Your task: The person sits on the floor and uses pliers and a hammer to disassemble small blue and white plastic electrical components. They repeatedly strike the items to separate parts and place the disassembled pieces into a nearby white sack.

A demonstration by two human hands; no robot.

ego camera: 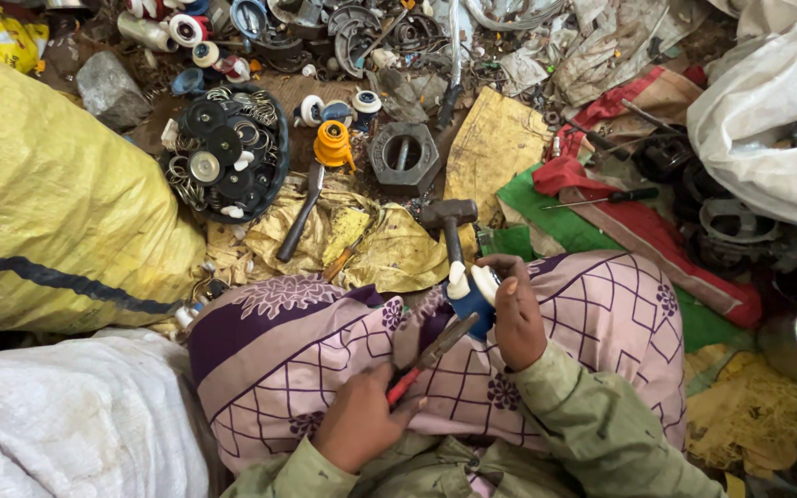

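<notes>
Blue-and-white plastic roller (470, 293), judged light, stiff and slick, sits pinched in my right hand (518, 314) fingers at its body; left hand (359, 424) fingers wrap red-handled pliers (428, 358).

Dirt floor (279, 92): hammer (447, 221), yellow sack (39, 212), scrap.

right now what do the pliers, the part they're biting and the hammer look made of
Pliers: dull grey metal, red handle sleeves probably plastic or rubber. Blue and white part: smooth and glossy, likely plastic. Hammer: dark matte head looks like worn steel; the dark handle's material is unclear.
</notes>
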